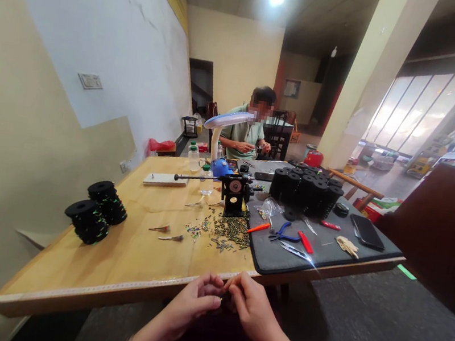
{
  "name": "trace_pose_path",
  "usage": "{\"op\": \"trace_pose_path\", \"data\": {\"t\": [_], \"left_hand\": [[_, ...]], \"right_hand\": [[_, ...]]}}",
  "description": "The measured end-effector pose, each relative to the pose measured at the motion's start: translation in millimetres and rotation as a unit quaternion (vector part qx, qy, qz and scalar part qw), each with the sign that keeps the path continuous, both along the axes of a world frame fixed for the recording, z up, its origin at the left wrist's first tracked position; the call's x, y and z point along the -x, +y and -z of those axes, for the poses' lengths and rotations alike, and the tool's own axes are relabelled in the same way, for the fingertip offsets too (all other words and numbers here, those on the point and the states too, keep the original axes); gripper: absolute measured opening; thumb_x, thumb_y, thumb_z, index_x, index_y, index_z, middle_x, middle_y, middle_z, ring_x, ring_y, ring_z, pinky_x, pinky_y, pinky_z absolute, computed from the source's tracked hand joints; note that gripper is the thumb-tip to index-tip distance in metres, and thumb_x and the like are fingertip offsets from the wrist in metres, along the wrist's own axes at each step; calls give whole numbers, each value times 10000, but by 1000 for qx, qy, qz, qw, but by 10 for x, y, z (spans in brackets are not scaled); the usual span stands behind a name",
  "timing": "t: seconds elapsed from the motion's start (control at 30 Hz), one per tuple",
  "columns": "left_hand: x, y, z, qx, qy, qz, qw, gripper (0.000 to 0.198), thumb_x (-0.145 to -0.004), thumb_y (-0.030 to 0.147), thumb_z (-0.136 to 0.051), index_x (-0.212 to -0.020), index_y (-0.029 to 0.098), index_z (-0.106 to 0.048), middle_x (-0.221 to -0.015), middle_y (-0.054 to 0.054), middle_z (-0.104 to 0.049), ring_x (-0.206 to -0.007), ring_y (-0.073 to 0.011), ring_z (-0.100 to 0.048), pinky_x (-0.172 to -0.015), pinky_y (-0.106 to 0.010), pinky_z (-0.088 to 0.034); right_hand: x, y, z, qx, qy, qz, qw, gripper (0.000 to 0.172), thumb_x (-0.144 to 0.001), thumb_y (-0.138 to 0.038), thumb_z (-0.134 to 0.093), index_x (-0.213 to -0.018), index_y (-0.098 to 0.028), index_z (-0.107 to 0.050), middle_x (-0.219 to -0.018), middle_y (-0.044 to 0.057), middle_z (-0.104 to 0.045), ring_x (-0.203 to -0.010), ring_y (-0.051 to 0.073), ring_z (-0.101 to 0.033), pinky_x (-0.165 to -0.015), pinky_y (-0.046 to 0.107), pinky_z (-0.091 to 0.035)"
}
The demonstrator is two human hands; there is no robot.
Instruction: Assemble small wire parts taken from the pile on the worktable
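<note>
Two black spools stand upright on the bench at the left of the frame. At bottom centre, the left hand is curled, its thumb reaching toward a dark bit between both hands (too small to make out); whether its fingers grip I cannot tell. Just above, a pile of small pieces lies before a black machine. The right hand pinches the bit, fingertips bunched. At right, blue pliers and a phone lie on a mat.

Open path from left hand over near-left counter. Ahead, small pieces and black machine block; rightward, pliers and black spools.
</note>
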State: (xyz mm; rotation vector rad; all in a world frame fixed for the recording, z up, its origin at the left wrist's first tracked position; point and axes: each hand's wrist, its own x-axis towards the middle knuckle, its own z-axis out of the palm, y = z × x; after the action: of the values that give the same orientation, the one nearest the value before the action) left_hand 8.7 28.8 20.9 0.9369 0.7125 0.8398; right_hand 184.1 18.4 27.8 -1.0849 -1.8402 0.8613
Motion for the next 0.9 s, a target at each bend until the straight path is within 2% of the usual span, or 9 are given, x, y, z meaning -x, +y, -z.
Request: {"op": "trace_pose_path", "data": {"t": [0.1, 0.17, 0.3, 0.4, 0.47, 0.57, 0.73, 0.8, 0.9], "left_hand": [[9, -29, -13, 18, -64, 24, 997, 425, -645, 155, -749, -1020, 198, -553, -990, -73, -676, -844, -209, -636, -769, -326, -440], [13, -37, -6, 15, -102, 26, 994, 502, -631, 161, -762, -1076, 222, -539, -1122, -96, -643, -955, -251, -621, -830, -369, -432], [12, -22, 42, -5, -121, 4, 993, 563, -602, 195, -792, -1104, 240, -542, -1197, -100, -607, -1107, -287, -547, -937, -408, -380], [4, -10, 72, -22, -19, -30, 999, 496, -619, 221, -802, -1056, 201, -566, -1092, -108, -651, -1045, -265, -576, -921, -378, -385], [-1, -13, 80, -18, 52, -44, 997, 432, -636, 240, -796, -1003, 174, -577, -983, -104, -679, -928, -241, -614, -830, -350, -424], [-4, -35, 81, 12, 42, -34, 998, 394, -649, 212, -778, -987, 172, -580, -939, -79, -690, -834, -204, -628, -753, -314, -440], [-29, -66, 69, 54, -72, 7, 996, 377, -661, 112, -707, -1007, 207, -592, -1044, -62, -673, -890, -218, -637, -822, -353, -441], [-53, -71, 58, 60, -72, 5, 996, 377, -651, 109, -700, -998, 212, -595, -1040, -51, -673, -903, -214, -633, -823, -339, -442], [-92, -75, 41, 57, -6, -24, 998, 331, -659, 178, -731, -955, 203, -587, -964, -38, -683, -857, -186, -633, -751, -282, -450]], "right_hand": [[-21, 42, 57, 104, 83, -20, 991, 232, -936, -358, -394, -849, -189, -526, -547, -43, -547, -443, 116, -538, -463, 209, -441], [-7, 37, 91, 123, 110, -19, 986, 241, -931, -380, -402, -850, -186, -521, -541, -42, -559, -430, 116, -543, -458, 209, -443], [50, -34, 111, 36, 65, 18, 997, 210, -939, -325, -394, -840, -197, -527, -640, 2, -609, -550, 136, -581, -545, 233, -470], [85, -83, 101, -80, -4, 32, 996, 176, -933, -245, -383, -873, -201, -542, -812, 58, -636, -738, 173, -599, -677, 273, -474], [92, -92, 100, -113, -32, 25, 993, 177, -926, -212, -374, -885, -200, -546, -841, 67, -631, -766, 180, -592, -696, 280, -466], [74, -71, 122, -74, -26, 23, 997, 180, -927, -229, -387, -862, -200, -553, -754, 39, -620, -666, 164, -586, -617, 255, -460], [37, -42, 173, 75, 72, 9, 995, 203, -943, -324, -388, -871, -198, -531, -591, -23, -587, -471, 127, -559, -477, 212, -444], [42, -59, 167, 62, 64, 20, 996, 196, -937, -316, -398, -859, -196, -531, -604, -15, -596, -497, 133, -568, -499, 219, -451], [61, -90, 141, -16, 10, 47, 999, 169, -913, -270, -427, -824, -191, -548, -711, 30, -629, -621, 157, -590, -582, 245, -460]]}}
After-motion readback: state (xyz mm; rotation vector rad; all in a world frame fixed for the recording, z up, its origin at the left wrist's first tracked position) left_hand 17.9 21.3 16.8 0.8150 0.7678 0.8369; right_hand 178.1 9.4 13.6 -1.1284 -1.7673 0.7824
